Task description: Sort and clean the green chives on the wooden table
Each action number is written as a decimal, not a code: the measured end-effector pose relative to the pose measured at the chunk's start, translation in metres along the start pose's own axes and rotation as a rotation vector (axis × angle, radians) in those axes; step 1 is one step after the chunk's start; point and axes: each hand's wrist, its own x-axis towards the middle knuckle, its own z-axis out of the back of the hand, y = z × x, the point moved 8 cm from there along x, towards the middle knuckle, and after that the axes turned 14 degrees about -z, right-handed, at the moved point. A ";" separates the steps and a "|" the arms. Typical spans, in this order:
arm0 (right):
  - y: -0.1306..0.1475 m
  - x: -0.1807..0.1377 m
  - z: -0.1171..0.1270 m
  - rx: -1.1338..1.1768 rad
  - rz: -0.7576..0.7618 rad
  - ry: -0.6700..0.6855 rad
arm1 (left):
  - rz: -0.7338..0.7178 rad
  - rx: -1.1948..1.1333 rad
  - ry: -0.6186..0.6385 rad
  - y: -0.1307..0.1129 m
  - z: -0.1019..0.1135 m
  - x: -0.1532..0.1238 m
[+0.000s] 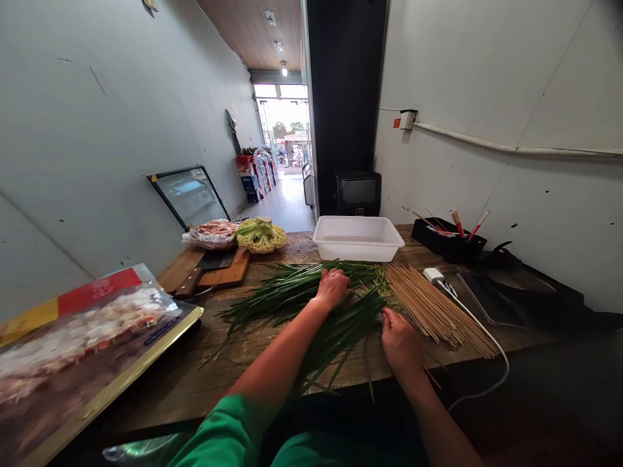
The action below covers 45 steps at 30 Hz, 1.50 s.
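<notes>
A spread of long green chives (296,295) lies across the wooden table (233,350). My left hand (333,287) rests on top of the chive pile with fingers curled down into the leaves. My right hand (400,342) sits at the right end of the chives, fingers closed on the stems, beside a pile of bamboo skewers (433,305). A white plastic tub (357,239) stands just behind the chives.
A cleaver (207,267) lies on a wooden cutting board (221,275) at the left, with a cauliflower (261,235) and a bagged food pack (211,235) behind it. A white charger and cable (438,277), a black tray of chopsticks (448,241) and a printed board (73,350) are nearby.
</notes>
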 end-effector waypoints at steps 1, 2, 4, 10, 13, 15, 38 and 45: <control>0.000 0.000 0.000 -0.005 0.000 0.000 | 0.004 -0.001 -0.002 -0.001 -0.001 0.000; 0.000 0.000 0.000 -0.009 0.002 0.000 | 0.003 -0.002 -0.004 -0.002 -0.002 0.001; 0.001 0.000 0.000 -0.009 0.008 0.000 | -0.003 0.002 -0.002 -0.005 -0.002 0.002; 0.000 0.000 0.000 -0.003 0.000 0.003 | -0.031 0.001 0.092 -0.014 -0.004 0.004; 0.000 0.000 -0.001 -0.012 0.006 0.000 | -0.004 0.045 0.135 -0.015 -0.005 0.004; 0.000 0.000 -0.001 -0.013 0.010 -0.005 | 0.018 0.079 0.156 -0.014 -0.006 0.004; -0.001 0.000 0.000 -0.001 -0.003 0.004 | 0.166 -0.723 -0.269 0.014 0.005 0.004; 0.000 -0.001 0.001 0.007 0.016 -0.018 | 0.221 -0.869 -0.245 0.016 -0.004 0.003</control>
